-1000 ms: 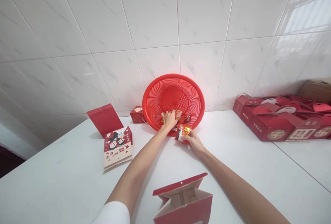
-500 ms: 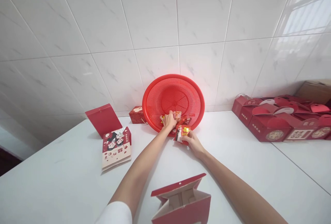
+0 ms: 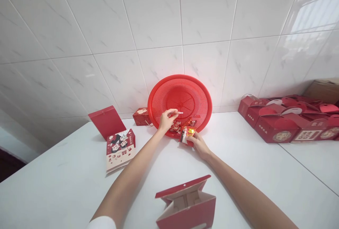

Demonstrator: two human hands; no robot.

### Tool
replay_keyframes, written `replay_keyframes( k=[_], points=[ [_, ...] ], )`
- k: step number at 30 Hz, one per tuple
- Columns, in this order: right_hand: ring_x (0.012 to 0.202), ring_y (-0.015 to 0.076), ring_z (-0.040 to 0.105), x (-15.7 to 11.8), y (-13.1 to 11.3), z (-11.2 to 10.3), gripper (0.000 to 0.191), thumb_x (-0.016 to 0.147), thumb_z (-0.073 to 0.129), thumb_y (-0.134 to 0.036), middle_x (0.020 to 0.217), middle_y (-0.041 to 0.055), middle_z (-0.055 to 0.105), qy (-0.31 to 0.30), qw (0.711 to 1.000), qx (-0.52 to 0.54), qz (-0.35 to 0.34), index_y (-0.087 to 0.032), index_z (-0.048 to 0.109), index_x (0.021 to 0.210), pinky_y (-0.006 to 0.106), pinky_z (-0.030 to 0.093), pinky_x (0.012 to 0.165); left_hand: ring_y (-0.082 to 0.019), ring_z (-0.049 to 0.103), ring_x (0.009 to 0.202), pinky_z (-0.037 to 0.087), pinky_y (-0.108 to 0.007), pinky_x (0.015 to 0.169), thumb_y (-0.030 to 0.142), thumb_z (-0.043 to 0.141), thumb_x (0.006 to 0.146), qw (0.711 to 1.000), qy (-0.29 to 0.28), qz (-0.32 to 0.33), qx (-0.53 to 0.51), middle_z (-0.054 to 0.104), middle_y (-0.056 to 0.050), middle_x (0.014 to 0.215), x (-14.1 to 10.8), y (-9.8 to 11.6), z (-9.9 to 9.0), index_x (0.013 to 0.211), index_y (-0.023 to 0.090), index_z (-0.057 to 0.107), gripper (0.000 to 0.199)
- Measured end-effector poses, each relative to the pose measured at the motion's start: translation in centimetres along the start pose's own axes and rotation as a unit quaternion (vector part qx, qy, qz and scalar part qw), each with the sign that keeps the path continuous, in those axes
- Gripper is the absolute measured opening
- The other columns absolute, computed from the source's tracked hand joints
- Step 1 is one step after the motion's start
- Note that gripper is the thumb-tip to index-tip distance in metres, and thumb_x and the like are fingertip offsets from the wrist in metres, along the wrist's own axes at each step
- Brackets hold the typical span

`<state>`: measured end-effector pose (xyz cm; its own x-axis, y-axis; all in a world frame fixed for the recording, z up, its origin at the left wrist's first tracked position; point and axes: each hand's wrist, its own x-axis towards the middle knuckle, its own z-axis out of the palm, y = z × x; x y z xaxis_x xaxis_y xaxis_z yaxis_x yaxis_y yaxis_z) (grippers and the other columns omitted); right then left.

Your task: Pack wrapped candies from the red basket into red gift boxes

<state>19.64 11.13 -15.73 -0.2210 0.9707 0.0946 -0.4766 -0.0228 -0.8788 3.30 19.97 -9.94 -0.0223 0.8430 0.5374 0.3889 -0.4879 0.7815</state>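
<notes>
My left hand (image 3: pixel 166 120) pinches a small thin wrapped packet (image 3: pixel 180 112), seen nearly edge-on, over the opening of the red plastic basket (image 3: pixel 154 98). That basket leans tilted against the wall, with several red wrapped packets (image 3: pixel 176 126) in its lower part. In front of its rim, my right hand (image 3: pixel 199 145) is closed on a red and gold packet (image 3: pixel 187 135) with a black-and-white figure on it. Closer to me stands an opened dark red paper box (image 3: pixel 188 215), its flap up and its inside showing.
Left on the white table (image 3: pixel 66 176) lies a printed red and cream box (image 3: pixel 120 150) with a raised flap. A small red box (image 3: pixel 141 116) sits beside the basket. Several red handled boxes (image 3: pixel 277 128) stand at the right, near a brown carton (image 3: pixel 324 90).
My left hand has risen out of the packets with a small packet between its fingers. My right hand keeps hold of the red and gold packet almost in place.
</notes>
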Motion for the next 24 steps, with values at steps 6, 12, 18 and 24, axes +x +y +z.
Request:
replay_keyframes(
  k=[6,12,18,24],
  points=[
    [0.074,0.0193,0.062,-0.2,-0.5,0.2,0.039,0.065,0.077,-0.038,0.087,0.0045,0.071,0.008,1.000,0.014,0.015,-0.020,0.066,0.097,0.031,0.051,0.064,-0.025,0.066,0.112,0.053,-0.040,0.098,0.014,0.066,0.076,0.994,-0.044,0.082,-0.055,0.070,-0.008,0.122,-5.3,-0.4,-1.5,0.099,0.024,0.080,0.029],
    [0.076,0.0199,0.063,-0.8,-1.0,0.4,0.041,0.063,0.082,-0.036,0.091,0.0047,0.073,-0.009,1.000,-0.008,0.005,-0.020,0.068,0.098,0.032,0.051,0.070,-0.021,0.066,0.105,0.055,-0.035,0.092,0.010,0.054,0.086,0.987,-0.096,0.127,-0.009,0.070,-0.007,0.114,-9.0,-0.5,-1.6,0.113,0.027,0.076,0.039],
    [0.088,0.0212,0.065,-0.6,-0.7,-0.2,0.050,0.058,0.084,-0.025,0.099,0.0027,0.073,-0.012,0.999,-0.043,-0.008,-0.021,0.067,0.104,0.034,0.050,0.084,-0.020,0.065,0.105,0.052,-0.036,0.096,0.008,0.048,0.083,0.988,-0.121,0.080,-0.054,0.071,-0.006,0.114,-10.1,0.1,-1.7,0.118,0.025,0.073,0.046],
    [0.079,0.0198,0.064,-0.8,-0.9,-0.3,0.045,0.055,0.085,-0.019,0.089,0.0013,0.074,-0.039,0.994,-0.097,0.011,-0.019,0.069,0.096,0.033,0.050,0.076,-0.021,0.067,0.086,0.053,-0.031,0.079,0.032,0.066,0.078,0.979,-0.067,-0.100,-0.164,0.074,-0.005,0.094,-10.3,0.3,-1.4,0.102,0.018,0.073,0.029]
  ],
)
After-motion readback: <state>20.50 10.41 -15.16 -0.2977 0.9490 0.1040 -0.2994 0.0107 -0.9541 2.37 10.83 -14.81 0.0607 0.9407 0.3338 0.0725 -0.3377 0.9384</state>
